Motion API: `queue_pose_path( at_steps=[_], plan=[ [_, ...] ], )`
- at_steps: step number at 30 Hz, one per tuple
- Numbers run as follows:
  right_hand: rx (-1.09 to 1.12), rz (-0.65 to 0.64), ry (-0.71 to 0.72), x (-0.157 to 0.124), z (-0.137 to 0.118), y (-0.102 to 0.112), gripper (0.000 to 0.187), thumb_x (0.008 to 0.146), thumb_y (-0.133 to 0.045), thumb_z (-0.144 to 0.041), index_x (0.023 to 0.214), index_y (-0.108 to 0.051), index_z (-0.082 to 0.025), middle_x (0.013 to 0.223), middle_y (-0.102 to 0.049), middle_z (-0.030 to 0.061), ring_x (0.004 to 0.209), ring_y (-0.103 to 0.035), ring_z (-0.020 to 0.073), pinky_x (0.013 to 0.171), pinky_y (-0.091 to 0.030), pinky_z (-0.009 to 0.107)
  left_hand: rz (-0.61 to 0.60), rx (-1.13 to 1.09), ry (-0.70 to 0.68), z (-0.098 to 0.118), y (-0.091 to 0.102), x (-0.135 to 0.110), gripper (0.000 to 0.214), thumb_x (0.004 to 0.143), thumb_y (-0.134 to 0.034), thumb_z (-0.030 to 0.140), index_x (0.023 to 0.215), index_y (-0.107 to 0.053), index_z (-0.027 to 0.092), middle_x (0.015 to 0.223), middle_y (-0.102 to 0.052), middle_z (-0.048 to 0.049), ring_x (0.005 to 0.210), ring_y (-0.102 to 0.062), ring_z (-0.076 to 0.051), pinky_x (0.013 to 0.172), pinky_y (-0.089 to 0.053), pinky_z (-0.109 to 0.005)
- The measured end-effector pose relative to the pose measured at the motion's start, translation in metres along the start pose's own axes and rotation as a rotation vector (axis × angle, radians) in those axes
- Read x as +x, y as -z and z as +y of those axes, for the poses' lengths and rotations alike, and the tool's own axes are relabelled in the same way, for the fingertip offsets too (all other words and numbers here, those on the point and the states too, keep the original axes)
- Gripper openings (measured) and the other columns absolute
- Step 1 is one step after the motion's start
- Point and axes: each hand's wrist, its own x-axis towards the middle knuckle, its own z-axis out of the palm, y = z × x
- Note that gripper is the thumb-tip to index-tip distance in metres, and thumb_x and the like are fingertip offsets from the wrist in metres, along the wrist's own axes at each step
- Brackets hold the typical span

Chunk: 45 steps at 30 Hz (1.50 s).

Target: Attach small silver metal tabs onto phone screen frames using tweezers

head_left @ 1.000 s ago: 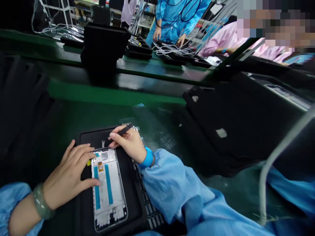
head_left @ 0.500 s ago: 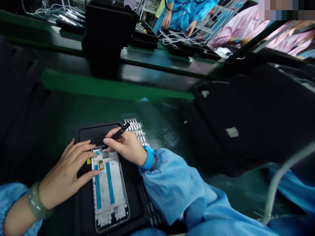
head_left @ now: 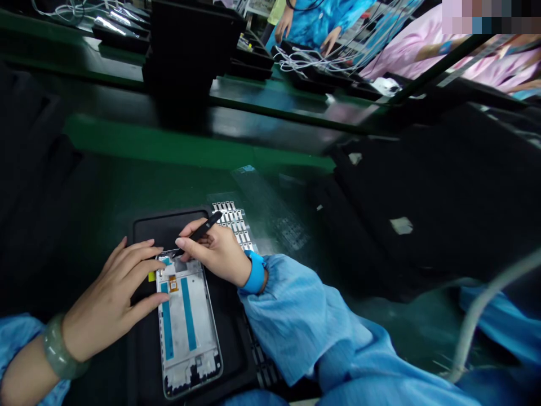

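Observation:
A silver phone mid-frame [head_left: 200, 316] with two blue strips and a small orange flex cable [head_left: 173, 283] lies on a black tray [head_left: 236, 338]. My left hand [head_left: 116, 296] rests along its upper left edge, fingers stretched out, fingertips touching the frame. Between the thumb and fingers of my right hand [head_left: 217, 248] is a pair of black tweezers [head_left: 207, 225], slanting down to the frame's top end. The tips are too small to make out. Beside my right hand lies a sheet of small metal pieces [head_left: 236, 217], partly hidden by that hand.
Clear plastic film [head_left: 270, 206] lies beyond the metal pieces. Stacked black trays [head_left: 422, 186] stand at the right, dark stacks [head_left: 34, 146] at the left. A black box [head_left: 190, 51] and white cables [head_left: 308, 63] are across the bench, near a co-worker's hands [head_left: 331, 40]. A pale hose [head_left: 477, 316] curves at lower right.
The view has shifted slightly. Both hands keep nearly the same places at the phone frame, and the tweezers stay at its top end.

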Motion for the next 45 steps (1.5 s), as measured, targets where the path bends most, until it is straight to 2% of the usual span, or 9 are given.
queue_pose_path(
  at_steps=[12,17,22,28,30,35,37,41,45],
  plan=[
    [-0.026,-0.006,0.010,0.000,-0.001,0.000,0.027,0.076,-0.062,-0.042,0.084,-0.056,-0.017,0.063,-0.062,-0.0017,0.059,-0.067,0.0139,0.057,-0.052,0.023,0.018,-0.009,-0.008,0.001,0.000,-0.001,0.039,0.080,-0.056,0.042,0.114,-0.049,0.024,0.124,-0.051,-0.0065,0.125,-0.039,-0.025,0.107,-0.027,-0.051],
    [-0.059,-0.011,0.013,-0.001,0.000,0.001,0.026,0.077,-0.061,-0.042,0.085,-0.056,-0.018,0.063,-0.063,-0.0017,0.061,-0.067,0.0143,0.059,-0.052,0.024,0.007,0.018,-0.019,0.001,0.000,0.000,0.043,0.080,-0.057,0.040,0.120,-0.047,0.027,0.125,-0.050,-0.0058,0.125,-0.038,-0.026,0.106,-0.027,-0.051],
    [-0.123,0.005,0.049,-0.001,0.001,0.001,0.023,0.078,-0.060,-0.040,0.085,-0.057,-0.018,0.068,-0.064,-0.0008,0.064,-0.068,0.0141,0.060,-0.052,0.023,0.012,0.111,-0.054,0.003,0.002,0.001,0.045,0.083,-0.052,0.038,0.127,-0.043,0.031,0.126,-0.050,-0.0053,0.125,-0.038,-0.026,0.105,-0.029,-0.052],
    [-0.179,0.019,0.096,-0.004,0.001,-0.001,0.021,0.079,-0.059,-0.039,0.085,-0.057,-0.018,0.073,-0.064,0.0006,0.065,-0.066,0.0133,0.059,-0.053,0.023,0.020,0.272,-0.050,0.019,0.006,0.008,0.039,0.085,-0.047,0.039,0.120,-0.052,0.023,0.120,-0.055,-0.0092,0.119,-0.046,-0.027,0.105,-0.026,-0.055],
    [-0.130,0.063,0.093,-0.004,0.000,-0.001,0.022,0.078,-0.060,-0.039,0.083,-0.057,-0.018,0.073,-0.063,0.0009,0.064,-0.066,0.0129,0.058,-0.053,0.023,0.020,0.320,-0.027,0.026,0.006,0.009,0.036,0.086,-0.046,0.037,0.117,-0.054,0.020,0.119,-0.056,-0.0111,0.119,-0.046,-0.029,0.104,-0.026,-0.056],
    [0.193,0.192,0.077,0.004,-0.005,0.000,0.028,0.076,-0.062,-0.040,0.086,-0.050,-0.018,0.073,-0.059,-0.0013,0.064,-0.065,0.0114,0.060,-0.056,0.024,0.030,0.337,-0.003,0.030,0.001,0.008,0.036,0.086,-0.046,0.037,0.117,-0.054,0.020,0.122,-0.055,-0.0117,0.121,-0.044,-0.029,0.103,-0.028,-0.056],
    [0.216,0.149,0.091,0.007,-0.004,-0.001,0.029,0.076,-0.063,-0.040,0.090,-0.049,-0.018,0.076,-0.058,-0.0013,0.067,-0.065,0.0114,0.065,-0.057,0.026,0.036,0.315,0.010,0.028,-0.001,0.006,0.036,0.086,-0.046,0.039,0.117,-0.053,0.022,0.123,-0.054,-0.0106,0.122,-0.044,-0.029,0.103,-0.029,-0.056],
    [0.047,0.056,0.148,0.010,0.004,-0.002,0.025,0.080,-0.058,-0.037,0.095,-0.050,-0.018,0.085,-0.060,0.0022,0.077,-0.064,0.0125,0.073,-0.055,0.028,0.053,0.272,0.040,0.026,-0.005,0.004,0.040,0.086,-0.046,0.042,0.120,-0.051,0.022,0.124,-0.054,-0.0094,0.123,-0.043,-0.028,0.102,-0.032,-0.054],
    [-0.083,0.030,0.156,0.008,0.006,-0.002,0.024,0.082,-0.054,-0.034,0.100,-0.049,-0.018,0.091,-0.062,0.0052,0.079,-0.063,0.0133,0.068,-0.054,0.026,0.067,0.238,0.055,0.026,-0.006,0.004,0.044,0.086,-0.046,0.042,0.125,-0.047,0.021,0.124,-0.053,-0.0095,0.123,-0.042,-0.028,0.101,-0.035,-0.051]
  ],
)
